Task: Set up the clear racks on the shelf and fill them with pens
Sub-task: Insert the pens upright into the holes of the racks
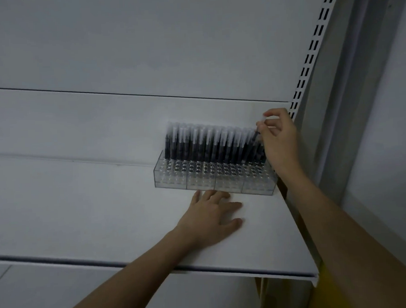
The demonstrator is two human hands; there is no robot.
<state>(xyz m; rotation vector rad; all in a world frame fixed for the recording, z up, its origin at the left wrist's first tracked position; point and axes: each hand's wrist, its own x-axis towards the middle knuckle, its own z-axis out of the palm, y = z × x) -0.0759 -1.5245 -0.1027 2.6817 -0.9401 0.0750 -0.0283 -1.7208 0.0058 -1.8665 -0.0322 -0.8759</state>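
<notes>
Clear racks (214, 178) stand in a row on the white shelf (82, 207), at 3 o'clock of centre, hard by the slotted upright (310, 61). Rear rows hold upright dark pens (211, 144); front holes stand vacant. Right hand (278, 138), at the racks' 2 o'clock end, pinches one pen (258, 129) between thumb and fingertips. Left hand (212, 218) lies flat, fingers spread, fingertips at the racks' 6 o'clock edge.

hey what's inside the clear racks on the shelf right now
Dark pens with pale caps stand in the back rows of the racks. The front holes are empty. The right hand pinches one pen and covers the far right corner.
</notes>
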